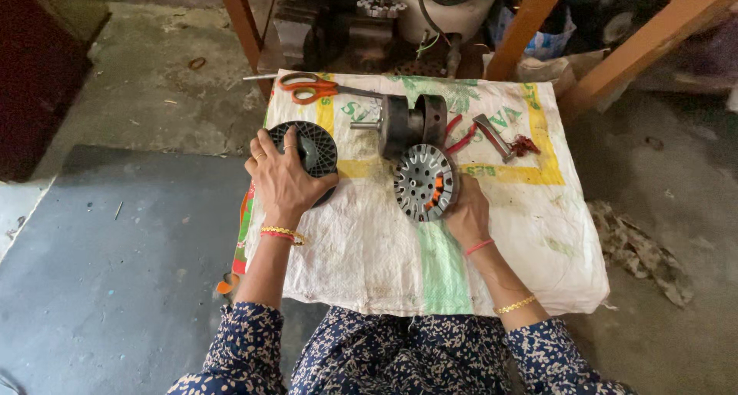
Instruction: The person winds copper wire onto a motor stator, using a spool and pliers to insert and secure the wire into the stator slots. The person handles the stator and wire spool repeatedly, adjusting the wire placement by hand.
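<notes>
Your left hand (286, 181) wraps its fingers over a black ribbed plastic disc (309, 150) at the left edge of the woven sack (384, 249). Your right hand (467, 214) grips the slotted grey metal stator (424, 182), upright mid-sack. Bare, stained weave lies open toward you; scissors (311, 87) and motor (407, 122) crowd the far edge.

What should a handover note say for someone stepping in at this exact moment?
Left hand: grip on the black spool, resting on the white sack.
Right hand: holds the grey slotted metal ring upright on the sack.
Behind them: motor part with shaft, orange scissors, red pliers.
Done: some orange wire shows in the ring's slots.
Left: most slots look empty.
</notes>
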